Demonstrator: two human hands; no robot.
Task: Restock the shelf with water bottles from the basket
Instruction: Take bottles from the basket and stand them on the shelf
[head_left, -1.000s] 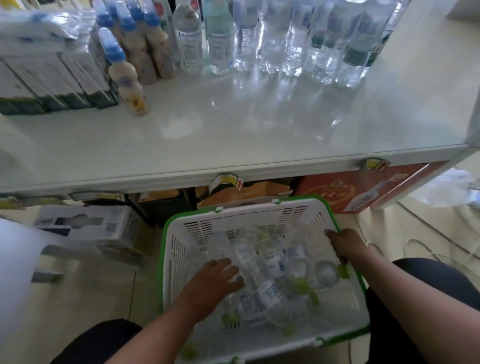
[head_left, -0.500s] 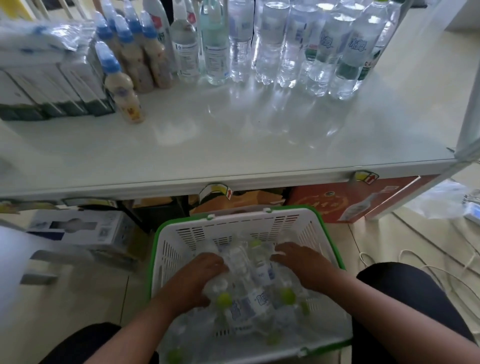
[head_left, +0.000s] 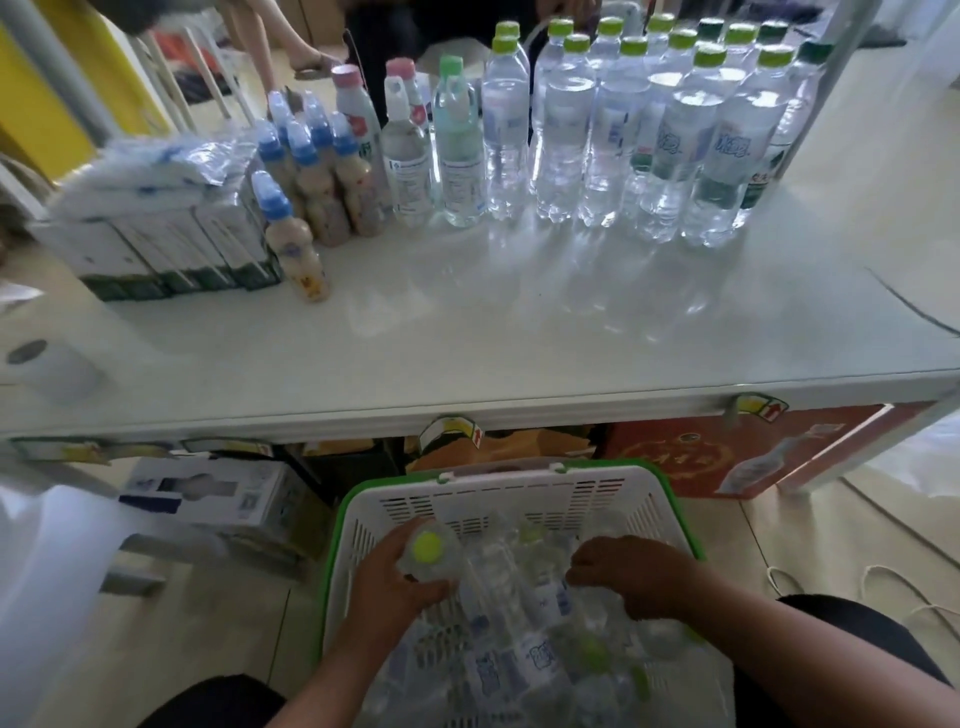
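The left hand (head_left: 395, 582) is inside the basket (head_left: 498, 488) at the lower middle of the frame, its fingers wrapped around a clear bottle (head_left: 431, 551) whose lime-green cap points up toward the camera, raised a little above the pile. The right hand (head_left: 634, 577) is also in the basket, at its right side, palm down with fingers curled onto the loose bottles (head_left: 524, 639) lying there; whether it actually grips one I cannot tell. The basket is white with a green rim and stands on the floor just in front of the table (head_left: 467, 338), between the person's dark-clad knees. The bottles in it lie on their sides, heaped across one another, blurred. Along the far edge of the table, in the upper right of the frame, a cluster of upright water bottles (head_left: 649, 135) with green caps stands close together. To their left stand a few taller bottles with pink and pale green caps (head_left: 415, 150), then a group of beige drinks with blue caps (head_left: 317, 176), one of them set forward alone. At the upper left sit stacked white cartons (head_left: 156, 244) with plastic-wrapped packs on top. A white roll (head_left: 47, 369) rests at the table's left edge. Boxes (head_left: 208, 493) stand under the table.
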